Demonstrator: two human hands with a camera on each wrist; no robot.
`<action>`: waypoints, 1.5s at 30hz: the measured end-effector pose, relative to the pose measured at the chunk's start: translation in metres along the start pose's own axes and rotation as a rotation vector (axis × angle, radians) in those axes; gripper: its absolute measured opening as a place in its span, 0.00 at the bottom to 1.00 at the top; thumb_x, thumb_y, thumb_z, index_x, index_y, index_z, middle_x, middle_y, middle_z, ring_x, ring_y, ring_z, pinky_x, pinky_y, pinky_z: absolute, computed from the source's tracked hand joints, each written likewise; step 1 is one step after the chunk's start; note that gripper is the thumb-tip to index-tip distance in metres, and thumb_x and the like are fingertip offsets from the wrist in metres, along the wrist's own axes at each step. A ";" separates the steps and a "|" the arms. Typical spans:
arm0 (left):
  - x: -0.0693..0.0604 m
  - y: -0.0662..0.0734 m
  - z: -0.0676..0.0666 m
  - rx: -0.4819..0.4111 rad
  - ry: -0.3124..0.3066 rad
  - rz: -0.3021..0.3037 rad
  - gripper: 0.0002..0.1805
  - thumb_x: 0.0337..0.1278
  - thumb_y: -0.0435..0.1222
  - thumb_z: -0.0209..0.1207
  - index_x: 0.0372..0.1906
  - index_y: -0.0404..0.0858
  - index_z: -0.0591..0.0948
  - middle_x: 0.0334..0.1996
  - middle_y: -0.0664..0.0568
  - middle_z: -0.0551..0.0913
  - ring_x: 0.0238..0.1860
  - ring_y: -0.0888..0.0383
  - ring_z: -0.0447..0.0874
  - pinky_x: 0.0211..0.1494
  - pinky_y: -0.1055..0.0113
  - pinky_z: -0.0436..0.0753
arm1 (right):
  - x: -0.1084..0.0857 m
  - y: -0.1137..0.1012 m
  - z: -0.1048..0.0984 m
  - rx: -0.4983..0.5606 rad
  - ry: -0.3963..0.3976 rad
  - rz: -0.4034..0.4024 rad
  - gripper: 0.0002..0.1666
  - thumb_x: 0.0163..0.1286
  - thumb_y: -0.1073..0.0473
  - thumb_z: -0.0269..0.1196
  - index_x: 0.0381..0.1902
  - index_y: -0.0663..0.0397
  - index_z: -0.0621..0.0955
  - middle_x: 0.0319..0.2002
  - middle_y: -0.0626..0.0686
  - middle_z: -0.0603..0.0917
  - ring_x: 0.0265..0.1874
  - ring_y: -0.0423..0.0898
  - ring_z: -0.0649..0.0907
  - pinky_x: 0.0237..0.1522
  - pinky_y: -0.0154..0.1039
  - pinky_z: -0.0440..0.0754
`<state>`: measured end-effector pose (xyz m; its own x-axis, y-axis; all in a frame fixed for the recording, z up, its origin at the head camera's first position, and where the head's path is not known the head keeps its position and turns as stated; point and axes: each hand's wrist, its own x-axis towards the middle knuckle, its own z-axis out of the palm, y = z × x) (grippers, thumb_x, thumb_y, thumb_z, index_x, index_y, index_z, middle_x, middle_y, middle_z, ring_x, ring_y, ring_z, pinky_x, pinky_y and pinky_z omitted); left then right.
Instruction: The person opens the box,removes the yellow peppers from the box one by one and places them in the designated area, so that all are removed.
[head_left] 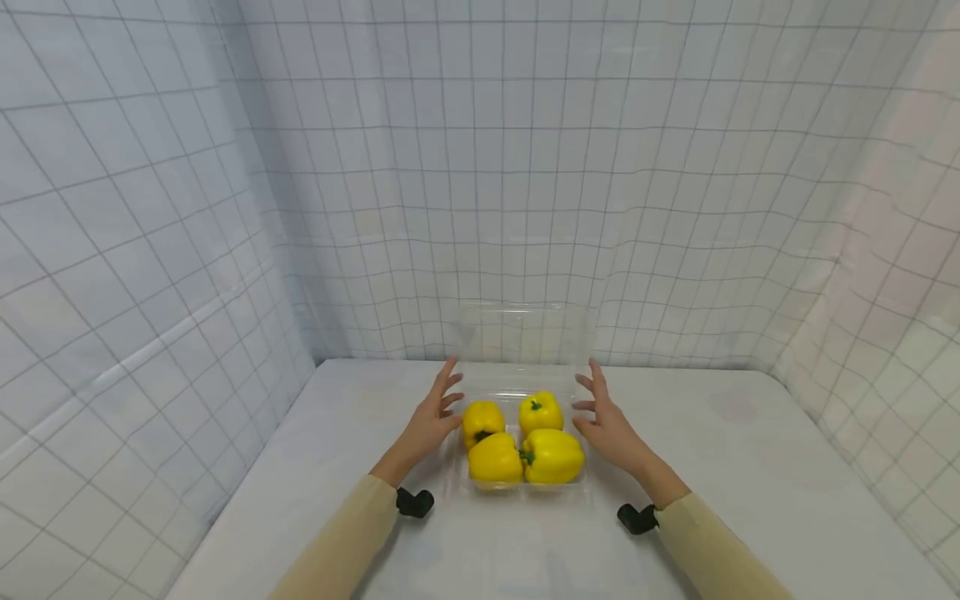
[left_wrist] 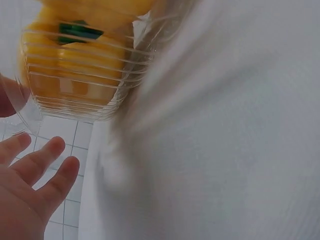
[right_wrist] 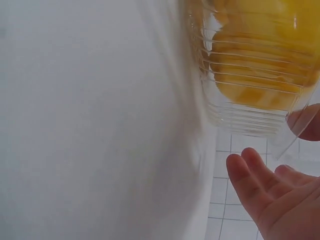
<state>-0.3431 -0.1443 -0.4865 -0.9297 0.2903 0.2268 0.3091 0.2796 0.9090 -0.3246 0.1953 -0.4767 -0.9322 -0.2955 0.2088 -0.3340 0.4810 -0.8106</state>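
Several yellow bell peppers (head_left: 553, 457) lie in a clear plastic clamshell container (head_left: 455, 482), whose see-through lid (head_left: 522, 335) stands raised at the back. To the left of the container is my left hand (head_left: 431, 423), fingers spread and pointing forward. My right hand (head_left: 611, 429) mirrors it on the right side. Both wrist views show a thumb beside the ribbed container wall (left_wrist: 75, 77) (right_wrist: 255, 75), the other fingers extended and apart from it. Whether either thumb touches the rim I cannot tell. Neither hand grips anything.
The container rests on a white-covered table (head_left: 720, 467). A white curtain with a dark grid (head_left: 525, 167) hangs behind it and along both sides. A black wrist mount (head_left: 414, 503) sits below the left wrist, and another black mount (head_left: 637, 519) below the right.
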 end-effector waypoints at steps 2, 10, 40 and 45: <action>0.001 0.001 0.000 0.004 -0.009 -0.003 0.54 0.60 0.21 0.53 0.78 0.74 0.49 0.79 0.49 0.55 0.72 0.42 0.65 0.70 0.39 0.66 | 0.000 0.000 0.000 0.003 0.008 -0.005 0.60 0.74 0.67 0.57 0.78 0.21 0.30 0.79 0.56 0.53 0.63 0.57 0.77 0.61 0.60 0.76; 0.004 0.001 0.001 -0.004 0.001 -0.088 0.44 0.61 0.25 0.52 0.79 0.57 0.58 0.79 0.54 0.54 0.74 0.44 0.62 0.70 0.42 0.68 | 0.001 0.000 0.000 -0.035 -0.016 -0.013 0.51 0.75 0.67 0.54 0.82 0.32 0.41 0.80 0.56 0.51 0.65 0.58 0.74 0.61 0.60 0.76; -0.004 -0.007 0.003 0.015 -0.005 -0.207 0.35 0.66 0.37 0.51 0.78 0.52 0.62 0.77 0.54 0.60 0.74 0.43 0.61 0.74 0.38 0.58 | 0.002 0.008 0.009 -0.039 -0.066 0.154 0.37 0.80 0.57 0.49 0.81 0.53 0.52 0.79 0.58 0.54 0.71 0.63 0.66 0.70 0.61 0.63; -0.004 -0.007 0.003 0.046 -0.022 -0.217 0.35 0.67 0.38 0.49 0.79 0.49 0.62 0.78 0.53 0.58 0.76 0.43 0.57 0.76 0.40 0.53 | 0.001 0.011 0.009 -0.062 -0.069 0.143 0.36 0.80 0.57 0.49 0.81 0.55 0.53 0.78 0.60 0.56 0.71 0.63 0.66 0.69 0.62 0.66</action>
<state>-0.3408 -0.1445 -0.4944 -0.9710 0.2382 0.0194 0.1115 0.3795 0.9185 -0.3284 0.1928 -0.4898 -0.9598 -0.2754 0.0540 -0.2087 0.5719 -0.7933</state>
